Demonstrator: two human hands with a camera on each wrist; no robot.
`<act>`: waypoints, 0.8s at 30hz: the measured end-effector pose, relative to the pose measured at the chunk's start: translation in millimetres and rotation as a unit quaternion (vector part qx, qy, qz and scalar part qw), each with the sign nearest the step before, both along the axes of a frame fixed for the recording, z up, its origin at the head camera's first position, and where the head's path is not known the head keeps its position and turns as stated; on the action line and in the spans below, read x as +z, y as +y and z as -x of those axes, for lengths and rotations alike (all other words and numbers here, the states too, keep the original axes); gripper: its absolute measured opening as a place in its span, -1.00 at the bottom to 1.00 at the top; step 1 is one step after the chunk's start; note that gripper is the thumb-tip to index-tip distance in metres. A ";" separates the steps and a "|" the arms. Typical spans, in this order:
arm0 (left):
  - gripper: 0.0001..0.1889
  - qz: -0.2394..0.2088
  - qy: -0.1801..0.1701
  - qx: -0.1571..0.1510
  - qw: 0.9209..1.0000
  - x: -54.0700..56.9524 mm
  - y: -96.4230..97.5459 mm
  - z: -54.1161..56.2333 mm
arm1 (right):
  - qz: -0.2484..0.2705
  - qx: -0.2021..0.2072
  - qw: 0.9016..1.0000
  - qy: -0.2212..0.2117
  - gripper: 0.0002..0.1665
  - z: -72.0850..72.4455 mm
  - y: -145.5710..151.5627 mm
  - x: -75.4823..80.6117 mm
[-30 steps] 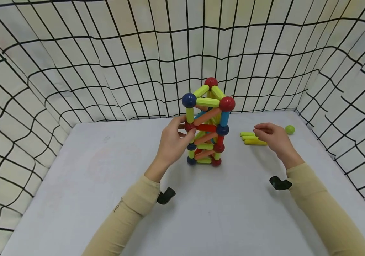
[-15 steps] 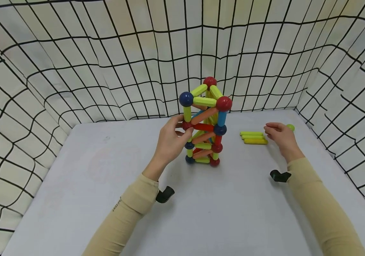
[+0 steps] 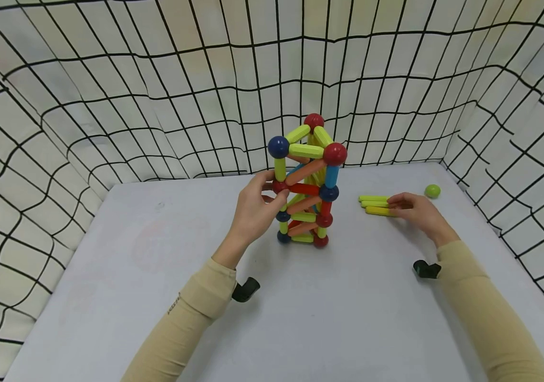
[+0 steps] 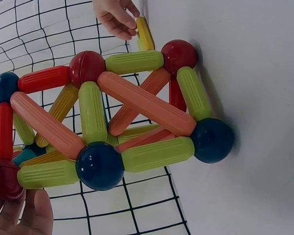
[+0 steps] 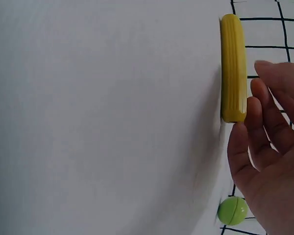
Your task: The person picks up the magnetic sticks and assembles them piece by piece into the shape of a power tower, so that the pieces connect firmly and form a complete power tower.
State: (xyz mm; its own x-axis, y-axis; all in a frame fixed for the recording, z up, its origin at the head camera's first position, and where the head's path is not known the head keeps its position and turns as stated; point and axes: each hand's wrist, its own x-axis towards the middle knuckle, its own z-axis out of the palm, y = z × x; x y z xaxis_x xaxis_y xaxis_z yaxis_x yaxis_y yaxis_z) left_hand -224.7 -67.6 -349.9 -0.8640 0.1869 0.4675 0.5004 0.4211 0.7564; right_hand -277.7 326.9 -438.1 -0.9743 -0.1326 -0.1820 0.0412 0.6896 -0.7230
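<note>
A tower (image 3: pixel 307 151) of coloured building sticks and balls stands upright on the table. My left hand (image 3: pixel 257 209) pinches a red ball (image 4: pixel 6 181) on its left side, one level below the top. My right hand (image 3: pixel 417 212) is at the right end of a small row of sticks, its fingers slightly parted. In the right wrist view, a fingertip is right at the lower end of a yellow stick (image 5: pixel 233 68), and other fingers lie beside it. Two lime-green sticks (image 3: pixel 372 199) lie just behind the yellow one.
A lime-green ball (image 3: pixel 432 191) lies near the back right, beyond my right hand. Black netting (image 3: pixel 234 90) over pale walls encloses the white table (image 3: pixel 157 297) at the back and both sides.
My right hand first moved right, off the sticks toward the green ball, then came back to the sticks' right end. My left hand stays on the tower, which shifted slightly left in view.
</note>
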 end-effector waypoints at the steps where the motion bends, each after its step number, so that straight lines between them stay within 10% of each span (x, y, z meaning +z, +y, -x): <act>1: -0.62 0.000 0.000 0.000 1.000 0.3 0.1 -0.2 | -0.026 0.021 0.999 0.009 -0.53 -0.4 -0.4 0.6; 7: -0.62 0.000 -0.001 -0.002 1.000 1.1 1.2 0.0 | -0.115 0.109 0.986 0.054 -0.60 -3.6 -4.5 3.2; 12: -0.63 -0.001 0.001 -0.004 1.000 2.1 2.1 -0.2 | -0.039 0.093 0.994 0.052 -0.49 -2.6 -12.0 25.2; 17: -0.63 -0.003 0.002 -0.001 1.000 2.9 1.2 -1.8 | 0.056 0.055 0.996 0.043 -0.30 -2.2 -44.7 82.3; 24: -0.63 -0.004 -0.003 0.002 1.000 1.7 0.7 -1.8 | 0.129 0.068 0.980 0.136 -0.43 3.0 -99.1 173.5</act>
State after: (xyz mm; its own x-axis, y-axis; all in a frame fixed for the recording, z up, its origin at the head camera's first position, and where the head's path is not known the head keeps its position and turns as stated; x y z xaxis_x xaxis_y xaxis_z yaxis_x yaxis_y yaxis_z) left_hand -223.0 -66.9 -348.1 -0.8677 0.1800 0.4633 0.4938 0.4175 0.7628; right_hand -280.6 227.8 -264.7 -0.9524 -0.2718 0.1384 -0.2563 0.4676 -0.8460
